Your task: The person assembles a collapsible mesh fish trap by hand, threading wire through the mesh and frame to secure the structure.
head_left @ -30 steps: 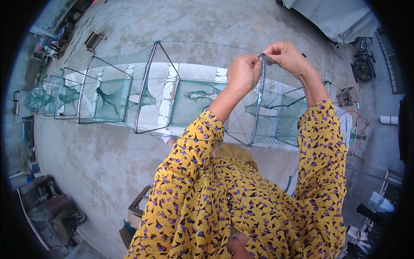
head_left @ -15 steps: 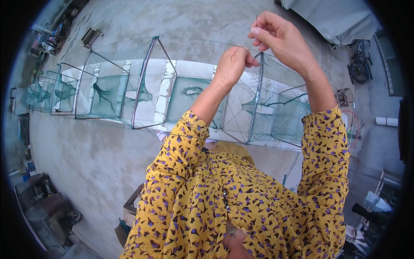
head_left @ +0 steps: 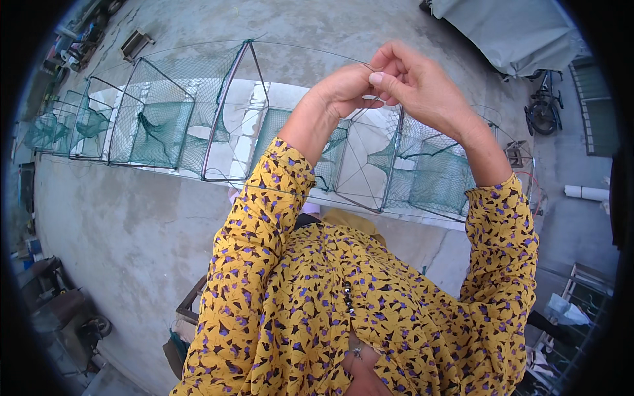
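A long fold-out net trap [head_left: 158,135] of green mesh on dark metal frames stretches across in front of me. My left hand [head_left: 340,90] is closed at its far top edge, where a thin cord [head_left: 310,51] runs in from a frame corner. My right hand [head_left: 422,89] meets it there, thumb and finger pinched on what looks like a thin dark strand at the left hand's fingers. The hands hide the top corner of the metal frame [head_left: 391,162] below them, and the exact grip of the left fingertips is hidden too.
A pale panel [head_left: 241,142] lies beneath the trap on the concrete floor [head_left: 145,224]. A small stool [head_left: 137,45] stands far left, a grey-covered bulk [head_left: 508,33] far right, with a bicycle [head_left: 545,109] beside it. A wheeled vehicle [head_left: 66,310] is at near left.
My right hand has come down and left, from holding a thin dark strand upright to meeting my left hand. The left hand has turned and shifted slightly left. The view has shifted a little.
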A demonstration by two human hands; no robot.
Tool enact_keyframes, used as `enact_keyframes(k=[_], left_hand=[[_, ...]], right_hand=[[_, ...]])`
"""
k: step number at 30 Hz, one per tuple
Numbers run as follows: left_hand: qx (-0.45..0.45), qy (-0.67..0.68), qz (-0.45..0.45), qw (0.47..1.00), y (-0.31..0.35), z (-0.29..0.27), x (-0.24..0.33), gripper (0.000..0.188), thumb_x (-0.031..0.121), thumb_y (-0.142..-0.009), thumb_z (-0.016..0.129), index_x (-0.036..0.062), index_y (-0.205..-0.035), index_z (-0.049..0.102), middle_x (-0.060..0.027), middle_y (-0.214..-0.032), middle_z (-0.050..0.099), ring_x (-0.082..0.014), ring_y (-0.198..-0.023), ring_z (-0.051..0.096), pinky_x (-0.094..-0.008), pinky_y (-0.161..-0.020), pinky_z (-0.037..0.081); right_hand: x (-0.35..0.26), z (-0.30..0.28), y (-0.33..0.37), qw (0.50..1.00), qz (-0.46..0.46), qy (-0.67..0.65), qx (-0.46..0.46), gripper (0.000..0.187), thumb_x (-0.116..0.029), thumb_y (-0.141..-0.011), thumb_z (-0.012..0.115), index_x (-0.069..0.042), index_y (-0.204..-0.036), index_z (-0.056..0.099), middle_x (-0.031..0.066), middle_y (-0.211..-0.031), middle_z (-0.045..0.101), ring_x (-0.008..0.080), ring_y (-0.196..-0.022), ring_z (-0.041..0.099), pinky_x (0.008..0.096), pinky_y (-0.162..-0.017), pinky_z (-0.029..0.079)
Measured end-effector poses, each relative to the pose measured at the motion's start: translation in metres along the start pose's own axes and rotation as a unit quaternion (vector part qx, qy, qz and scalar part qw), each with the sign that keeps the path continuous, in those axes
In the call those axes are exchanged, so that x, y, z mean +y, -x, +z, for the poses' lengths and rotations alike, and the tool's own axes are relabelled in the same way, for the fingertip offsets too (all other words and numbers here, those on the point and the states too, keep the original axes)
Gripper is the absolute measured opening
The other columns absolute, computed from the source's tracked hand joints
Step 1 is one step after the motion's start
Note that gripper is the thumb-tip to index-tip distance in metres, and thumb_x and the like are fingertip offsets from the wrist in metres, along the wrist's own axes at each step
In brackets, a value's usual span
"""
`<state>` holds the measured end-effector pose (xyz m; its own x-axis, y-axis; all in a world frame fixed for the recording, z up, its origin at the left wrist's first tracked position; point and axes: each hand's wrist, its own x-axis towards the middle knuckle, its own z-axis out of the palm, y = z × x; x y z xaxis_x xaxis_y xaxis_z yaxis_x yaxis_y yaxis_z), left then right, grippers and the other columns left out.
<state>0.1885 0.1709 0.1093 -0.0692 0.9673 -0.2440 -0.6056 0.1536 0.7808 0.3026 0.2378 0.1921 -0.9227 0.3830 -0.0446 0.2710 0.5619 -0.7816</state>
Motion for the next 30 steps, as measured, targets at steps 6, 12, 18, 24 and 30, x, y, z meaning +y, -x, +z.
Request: enact_keyframes(k=[6,12,18,24,30], left_hand=[[0.079,-0.091,0.010,0.993,0.004,0.001,0.009,0.012,0.014,-0.082,0.046,0.0073,-0.083,0.056,-0.0042,-0.082,0.065,-0.0089,-0.073,0.059,-0.0219,-0.063,0.044],[0.089,-0.100,0.016,0.991,-0.003,-0.002,0.008,0.011,0.013,-0.087,0.047,0.0049,-0.085,0.055,-0.0049,-0.082,0.061,-0.0106,-0.073,0.060,-0.0224,-0.066,0.049],[0.091,-0.098,0.036,0.990,-0.006,-0.002,0.011,0.011,0.009,-0.081,0.045,0.0016,-0.084,0.052,-0.0082,-0.081,0.061,-0.0134,-0.069,0.063,-0.0229,-0.059,0.048],[0.089,-0.137,0.027,0.986,-0.006,0.000,0.016,0.013,0.016,-0.089,0.043,0.0050,-0.087,0.050,-0.0054,-0.087,0.059,-0.0128,-0.075,0.060,-0.0234,-0.066,0.048],[0.087,-0.186,0.040,0.978,-0.007,0.001,0.016,0.016,0.018,-0.089,0.039,0.0057,-0.090,0.050,-0.0038,-0.088,0.060,-0.0108,-0.070,0.061,-0.0217,-0.059,0.046]], right_hand=[[-0.015,-0.024,-0.005,0.974,0.066,0.207,0.066,0.021,-0.019,-0.077,0.061,0.001,-0.082,0.060,0.0136,-0.071,0.062,0.0229,-0.065,0.061,0.0334,-0.060,0.048],[-0.013,-0.017,-0.007,0.907,-0.046,0.418,-0.004,0.009,-0.004,-0.070,0.058,-0.004,-0.077,0.064,0.0173,-0.074,0.063,0.0330,-0.075,0.061,0.0405,-0.067,0.048],[-0.010,-0.010,-0.018,0.906,0.040,0.417,-0.056,0.014,-0.003,-0.069,0.059,-0.008,-0.080,0.066,0.0133,-0.075,0.064,0.0306,-0.077,0.061,0.0384,-0.066,0.049],[-0.005,0.001,-0.017,0.830,0.001,0.556,-0.047,0.012,-0.005,-0.066,0.062,-0.009,-0.077,0.066,0.0084,-0.078,0.065,0.0261,-0.080,0.062,0.0346,-0.066,0.050],[0.006,-0.001,-0.016,0.812,-0.136,0.567,-0.004,0.009,-0.007,-0.067,0.063,-0.011,-0.075,0.065,0.0043,-0.081,0.061,0.0210,-0.088,0.057,0.0311,-0.067,0.049]])
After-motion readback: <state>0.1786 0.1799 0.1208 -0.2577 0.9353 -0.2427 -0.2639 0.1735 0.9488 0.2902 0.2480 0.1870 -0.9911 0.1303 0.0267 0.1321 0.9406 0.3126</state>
